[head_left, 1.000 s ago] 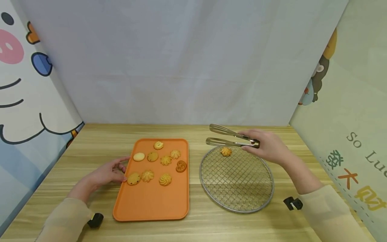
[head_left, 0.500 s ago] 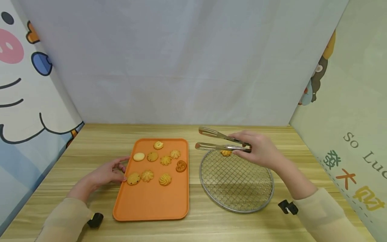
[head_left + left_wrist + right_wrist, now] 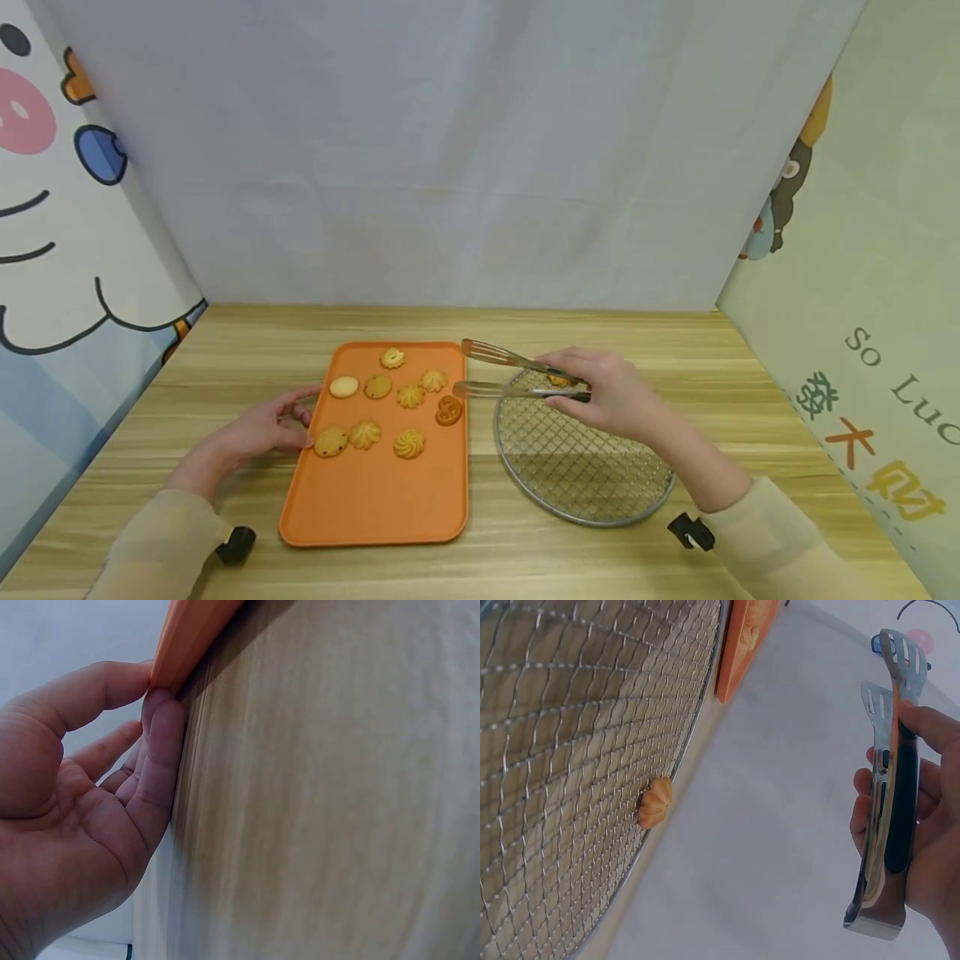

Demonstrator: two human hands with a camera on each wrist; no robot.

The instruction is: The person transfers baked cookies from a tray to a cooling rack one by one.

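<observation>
My left hand [image 3: 262, 427] pinches the left rim of an orange tray [image 3: 382, 508]; in the left wrist view the thumb lies over the tray's edge, fingertips below. My right hand [image 3: 607, 390] holds metal tongs [image 3: 896, 787] with dark grips, thumb on one side and fingers on the other. The tongs' arms are spread, their tips over the tray's right rim near a pretzel-shaped cookie [image 3: 448, 410]. Several cookies lie on the tray, among them a swirl cookie [image 3: 409, 443] and a pale oval one [image 3: 344, 387].
A round wire rack [image 3: 585, 475] lies right of the tray, below my right forearm. One ridged cookie [image 3: 656, 802] sits near the rack's far rim, mostly behind the tongs in the head view. A pale curtain [image 3: 450, 167] hangs behind the wooden table [image 3: 247, 350].
My right hand has moved left and toward the near side with the tongs, from over the rack to the tray's right rim. My left hand and the tray stay put.
</observation>
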